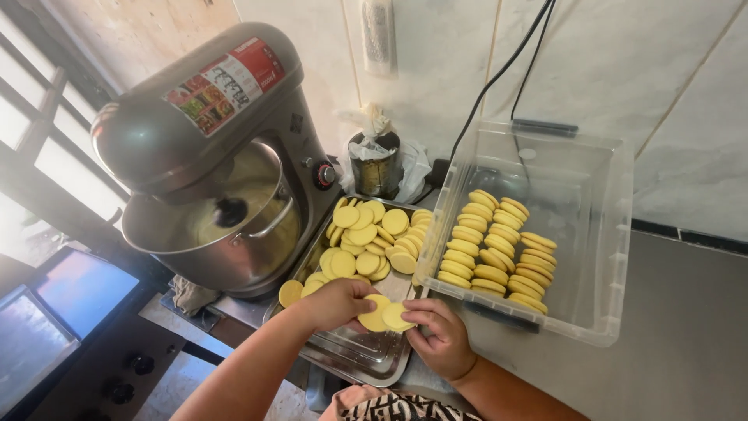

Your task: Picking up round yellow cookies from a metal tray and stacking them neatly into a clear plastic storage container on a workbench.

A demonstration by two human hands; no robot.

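Two hands — left (336, 302) and right (439, 335) — with two yellow discs (383, 316) between them. One metal tray (360, 352), its loose discs (366, 238) too heaped to count exactly, some dozens. One clear tub (604, 234) holding three rows of stacked discs (497, 249) — each row roughly eight to ten. One mixer (210, 125) with one bowl (241, 249). One tin (375, 168) behind the tray.

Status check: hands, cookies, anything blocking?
Left hand and right hand both pinching yellow round cookies over metal tray. More cookies rowed in clear plastic bin. Stand mixer left, nothing blocking.
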